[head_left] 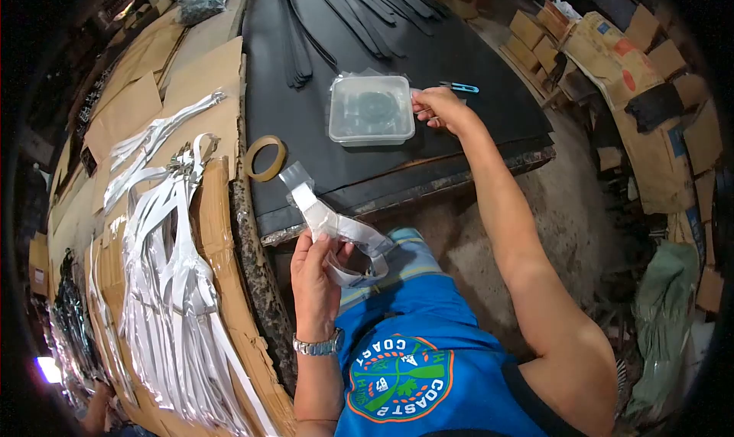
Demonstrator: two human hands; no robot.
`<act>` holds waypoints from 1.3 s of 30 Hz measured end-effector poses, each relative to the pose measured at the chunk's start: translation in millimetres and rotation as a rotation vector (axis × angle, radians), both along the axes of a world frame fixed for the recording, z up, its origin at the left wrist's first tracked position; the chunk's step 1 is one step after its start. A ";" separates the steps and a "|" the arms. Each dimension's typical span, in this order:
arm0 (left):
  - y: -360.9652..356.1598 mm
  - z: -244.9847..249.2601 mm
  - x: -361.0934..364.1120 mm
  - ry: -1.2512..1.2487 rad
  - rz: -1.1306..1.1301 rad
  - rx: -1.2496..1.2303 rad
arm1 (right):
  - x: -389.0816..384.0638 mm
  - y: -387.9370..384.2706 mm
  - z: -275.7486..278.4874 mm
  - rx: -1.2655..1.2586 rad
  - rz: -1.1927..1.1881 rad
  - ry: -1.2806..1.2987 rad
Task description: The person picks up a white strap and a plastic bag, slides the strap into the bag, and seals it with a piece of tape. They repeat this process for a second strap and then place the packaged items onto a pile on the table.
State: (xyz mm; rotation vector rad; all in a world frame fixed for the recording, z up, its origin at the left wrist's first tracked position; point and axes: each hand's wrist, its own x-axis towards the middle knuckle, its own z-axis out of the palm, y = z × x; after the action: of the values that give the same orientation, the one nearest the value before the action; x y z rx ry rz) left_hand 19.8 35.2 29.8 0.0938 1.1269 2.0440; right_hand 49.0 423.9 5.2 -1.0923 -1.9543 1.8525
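Observation:
My left hand (313,272) grips a looped white strap (353,229) above my lap, with clear plastic film around its upper end. Beside the right edge of a translucent plastic container (371,116) is my right hand (441,110), its fingers curled together. What those fingers hold, if anything, I cannot make out. The container stands on a black-covered table (306,131), over some clear plastic. Just beyond my right hand lie blue thread snips (459,87). A roll of brown tape (266,158) rests near the table's left edge, above the strap.
White lanyards (172,261) with metal clips lie on cardboard (218,230) to my left. Black straps (359,16) are spread over the far end of the table. Cardboard boxes and sacks (634,116) line the right side. Part of another person (98,406) shows at lower left.

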 end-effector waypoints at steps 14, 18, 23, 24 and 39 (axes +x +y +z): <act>-0.2 -1.6 1.2 -0.015 -0.030 0.017 | 3.4 -5.9 -8.4 -0.008 -0.030 0.018; -1.1 -6.9 1.4 -0.018 -0.042 0.026 | 3.7 -11.8 -3.5 0.040 -0.030 0.056; 0.7 -6.9 2.1 -0.035 -0.039 0.016 | 11.4 -17.5 -4.2 0.006 -0.026 0.156; 0.9 -7.1 2.1 -0.037 -0.040 0.012 | 13.1 -17.2 -6.1 0.002 -0.020 0.169; 14.0 -5.4 2.6 -0.043 0.026 0.036 | 59.3 -158.6 53.5 0.176 0.148 0.321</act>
State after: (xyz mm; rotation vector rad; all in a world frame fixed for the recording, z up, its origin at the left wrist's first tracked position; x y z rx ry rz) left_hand 22.4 49.2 24.4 0.0528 1.0704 2.0801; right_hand 108.3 265.3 58.7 -0.5726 -2.0006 1.7554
